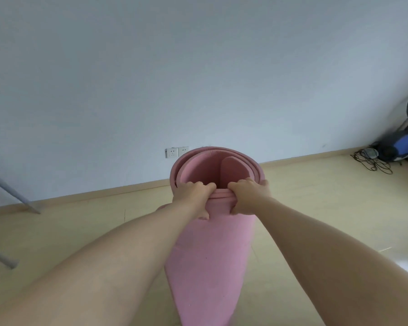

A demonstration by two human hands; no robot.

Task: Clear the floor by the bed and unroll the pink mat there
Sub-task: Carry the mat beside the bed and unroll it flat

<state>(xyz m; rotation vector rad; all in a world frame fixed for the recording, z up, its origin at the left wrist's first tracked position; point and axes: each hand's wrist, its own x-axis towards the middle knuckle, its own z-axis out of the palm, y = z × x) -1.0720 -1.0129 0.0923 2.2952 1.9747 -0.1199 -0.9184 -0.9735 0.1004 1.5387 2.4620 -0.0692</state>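
Note:
The pink mat is rolled into a loose tube and stands upright in front of me, its open top end facing the camera. My left hand grips the near rim of the roll on the left, fingers hooked inside and thumb outside. My right hand grips the same rim on the right in the same way. Several rolled layers show between the two hands. The bottom of the roll runs out of view at the lower edge. No bed is in view.
Light wooden floor stretches to a pale wall with a double socket. Grey metal legs stand at the left. A blue vacuum cleaner and a tangled cable lie at the far right.

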